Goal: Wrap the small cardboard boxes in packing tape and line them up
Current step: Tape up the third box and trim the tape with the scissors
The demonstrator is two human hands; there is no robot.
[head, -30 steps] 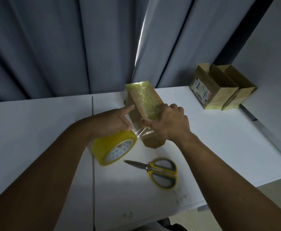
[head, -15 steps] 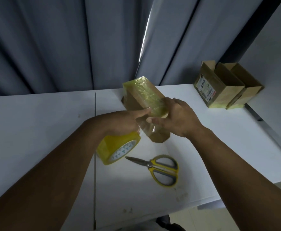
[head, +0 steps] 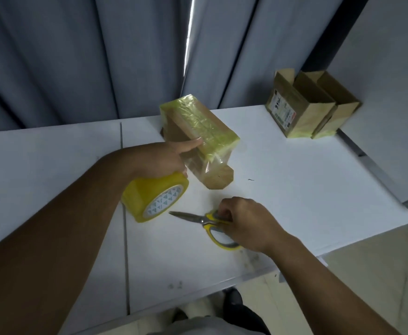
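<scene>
A small cardboard box, partly wrapped in yellowish packing tape, stands tilted on the white table at centre. My left hand holds the yellow tape roll and its forefinger presses against the box's side. A clear strip of tape runs from the roll to the box. My right hand grips the yellow handles of the scissors, which lie on the table with the blades pointing left.
Two taped cardboard boxes stand side by side at the table's back right corner, one with a shipping label. Grey curtains hang behind the table. The table's front edge runs close to my body, with floor to the right.
My right hand has left the box and dropped down to the scissors, closing on their handles. My left hand still steadies the box with the roll in it.
</scene>
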